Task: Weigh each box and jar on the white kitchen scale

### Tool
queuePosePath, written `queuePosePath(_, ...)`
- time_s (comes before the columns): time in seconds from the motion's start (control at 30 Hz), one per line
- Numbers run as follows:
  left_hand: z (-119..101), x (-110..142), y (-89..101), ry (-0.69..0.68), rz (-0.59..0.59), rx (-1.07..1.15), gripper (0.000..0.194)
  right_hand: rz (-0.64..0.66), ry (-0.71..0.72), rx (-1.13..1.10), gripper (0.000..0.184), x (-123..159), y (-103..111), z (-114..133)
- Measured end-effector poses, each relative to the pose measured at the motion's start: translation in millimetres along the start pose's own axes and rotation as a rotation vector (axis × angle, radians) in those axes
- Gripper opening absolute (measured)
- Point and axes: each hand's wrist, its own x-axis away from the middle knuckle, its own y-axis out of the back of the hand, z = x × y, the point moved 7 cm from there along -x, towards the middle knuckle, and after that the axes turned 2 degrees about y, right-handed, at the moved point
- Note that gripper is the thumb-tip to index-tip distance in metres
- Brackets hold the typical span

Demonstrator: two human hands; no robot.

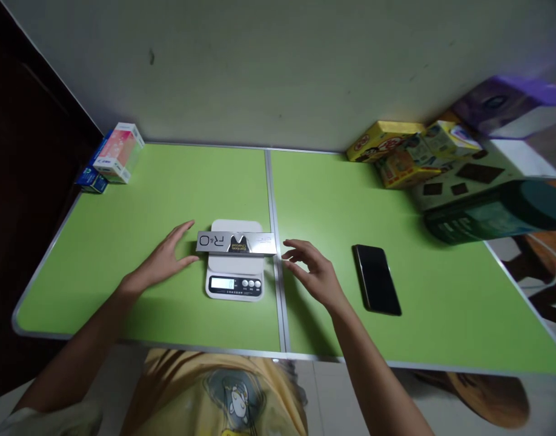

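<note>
Flanking the silver box (236,243) at frame centre: left hand (165,257), thumb and fingers spread apart, just beside its left end; right hand (317,272), fingers loosely curved, thumb parted from them, just beside its right end. Both are clear of the box, whose contents are hidden. It is long, rectangular and glossy, lying crosswise on the white scale (236,264), overhanging both sides. Smooth green table (205,188) beneath; flat black phone (377,280) right of centre.
</note>
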Motion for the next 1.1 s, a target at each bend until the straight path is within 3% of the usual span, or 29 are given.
queuePosePath(0.27, -6, 2, 4.7, -0.052, -0.016, -0.048, 0.061, 0.027, -0.043, -0.029, 0.031, 1, 0, -4)
queuePosePath(0.47, -9, -8, -7.8, -0.084, 0.057, -0.06, 0.06, 0.154, -0.078, -0.02, 0.053, -20, -17, -6)
queuePosePath(0.63, -30, -16, -2.0, -0.089, 0.055, -0.068, 0.046, 0.223, -0.018, 0.034, 0.039, -28, -19, 2)
queuePosePath(0.73, -60, -21, 0.7, -0.116, 0.096, -0.068, 0.048, 0.189, 0.059, 0.039, 0.038, -16, 7, 15)
queuePosePath(0.87, -120, -43, -14.3, -0.249, 0.199, -0.089, 0.05, 0.106, 0.107, 0.088, 0.043, 15, 66, 27)
queuePosePath(0.97, -177, -76, -45.4, -0.382, 0.263, -0.066, 0.051, -0.065, 0.067, 0.134, 0.038, 38, 120, 25)
queuePosePath(1.1, -254, -130, -105.4, -0.508, 0.181, 0.096, 0.051, -0.418, -0.076, 0.181, 0.036, 58, 189, -2)
